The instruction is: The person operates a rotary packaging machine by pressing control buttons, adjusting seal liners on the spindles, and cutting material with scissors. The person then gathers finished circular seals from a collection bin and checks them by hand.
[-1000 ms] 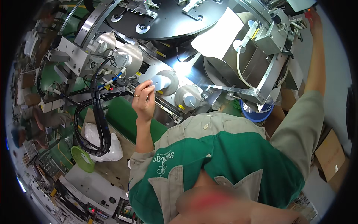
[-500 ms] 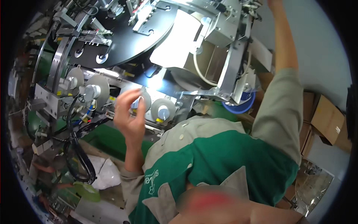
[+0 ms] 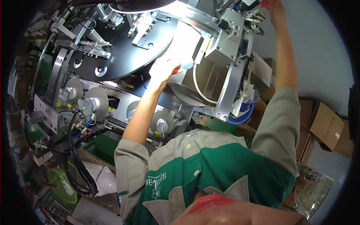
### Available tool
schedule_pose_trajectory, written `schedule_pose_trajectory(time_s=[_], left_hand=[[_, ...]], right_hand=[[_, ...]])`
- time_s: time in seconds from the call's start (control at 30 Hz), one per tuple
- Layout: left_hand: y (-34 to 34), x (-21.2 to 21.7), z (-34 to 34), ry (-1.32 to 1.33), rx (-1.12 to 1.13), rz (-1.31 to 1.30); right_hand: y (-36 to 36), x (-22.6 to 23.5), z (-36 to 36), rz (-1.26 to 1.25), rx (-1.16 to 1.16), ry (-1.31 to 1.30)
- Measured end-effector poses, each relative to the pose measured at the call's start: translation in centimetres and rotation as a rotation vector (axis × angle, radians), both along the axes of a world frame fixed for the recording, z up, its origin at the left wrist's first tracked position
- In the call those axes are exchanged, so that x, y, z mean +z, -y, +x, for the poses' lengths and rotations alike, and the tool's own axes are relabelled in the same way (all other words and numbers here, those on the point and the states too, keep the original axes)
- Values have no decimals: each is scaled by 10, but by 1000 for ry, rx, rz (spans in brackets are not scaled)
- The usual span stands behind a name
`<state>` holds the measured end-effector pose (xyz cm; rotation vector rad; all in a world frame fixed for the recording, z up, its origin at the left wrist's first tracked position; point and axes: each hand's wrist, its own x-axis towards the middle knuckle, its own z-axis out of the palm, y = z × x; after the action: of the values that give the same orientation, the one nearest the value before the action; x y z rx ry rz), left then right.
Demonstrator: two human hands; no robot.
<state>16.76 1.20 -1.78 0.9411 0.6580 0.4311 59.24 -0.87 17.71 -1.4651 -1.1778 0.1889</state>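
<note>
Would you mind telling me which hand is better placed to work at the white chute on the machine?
Left, probably. The left hand already rests at the white chute, while the right hand is stretched far up past the machine's right side.

Glare washes out the left hand [image 3: 164,71]; right hand [image 3: 273,8] is edge-cropped.

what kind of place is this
Most likely a factory floor, at an automated assembly or packaging machine. A black rotary table carries metal fixtures, metal rollers line the machine's front, and cardboard boxes are stacked at the right.
</note>
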Motion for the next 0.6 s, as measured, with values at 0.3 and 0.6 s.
schedule_pose_trajectory(time_s=[0.3, 0.6], left_hand=[[2, -10, 12, 30, 257, 169], [-38, -26, 133, 1, 197, -181]], right_hand=[[-6, 5, -15, -26, -155, 45], [-6, 4, -25, -5, -144, -189]])
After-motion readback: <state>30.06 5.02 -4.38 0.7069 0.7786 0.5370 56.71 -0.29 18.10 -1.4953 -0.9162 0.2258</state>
